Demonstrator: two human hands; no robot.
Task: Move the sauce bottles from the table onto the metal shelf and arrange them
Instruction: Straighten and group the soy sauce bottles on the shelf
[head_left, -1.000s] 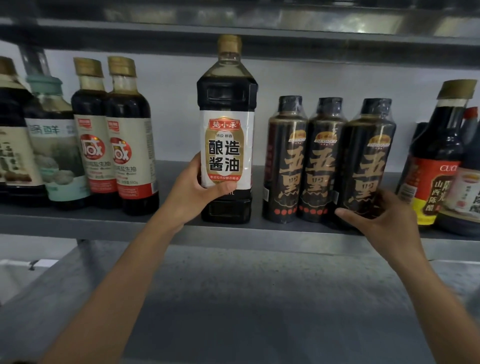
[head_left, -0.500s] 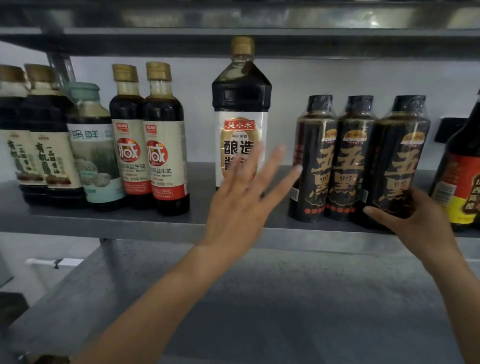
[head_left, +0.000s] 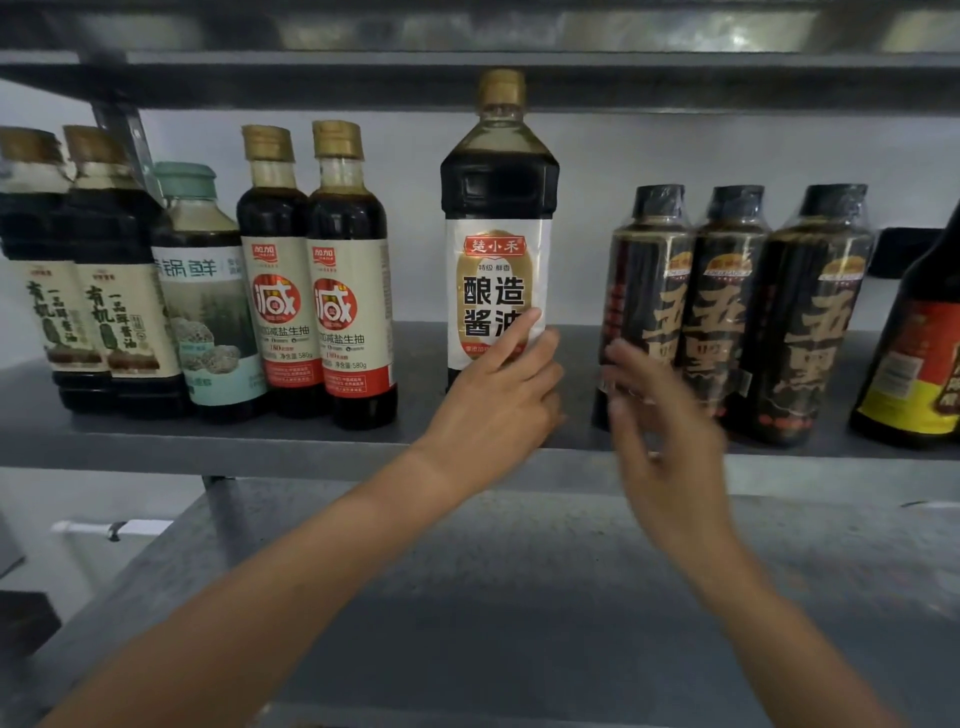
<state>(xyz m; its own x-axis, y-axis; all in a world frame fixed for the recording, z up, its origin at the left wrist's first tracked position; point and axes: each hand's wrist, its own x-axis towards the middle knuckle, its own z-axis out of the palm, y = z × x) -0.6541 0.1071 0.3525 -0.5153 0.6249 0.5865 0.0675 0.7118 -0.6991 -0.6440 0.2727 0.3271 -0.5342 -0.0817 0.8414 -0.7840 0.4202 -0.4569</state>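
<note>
The grey table (head_left: 519, 623) is nearest, and both forearms reach over it toward the shelf (head_left: 208, 441). The right hand (head_left: 660, 431) is blurred. Its fingers are spread loose and its grip has nothing in it. It hangs in front of the leftmost of three black bottles (head_left: 727, 291); I cannot tell if it touches. The left hand (head_left: 493, 400) is further in, at the shelf edge, with its forefinger laid straight on the label of the tall bottle (head_left: 498, 234). Its other fingers bend by the bottle's right side and the thumb is hidden, so I cannot tell whether that grip is closed round the bottle.

The tall bottle stands upright on the shelf, long axis vertical, straight ahead of the left hand and touching it. The right hand is near it, off to its right, so the left hand looks better placed for any nudge. There is a gap on each side of it: toward the two red-label bottles (head_left: 348, 291) on the left and toward the black bottles on the right.
</note>
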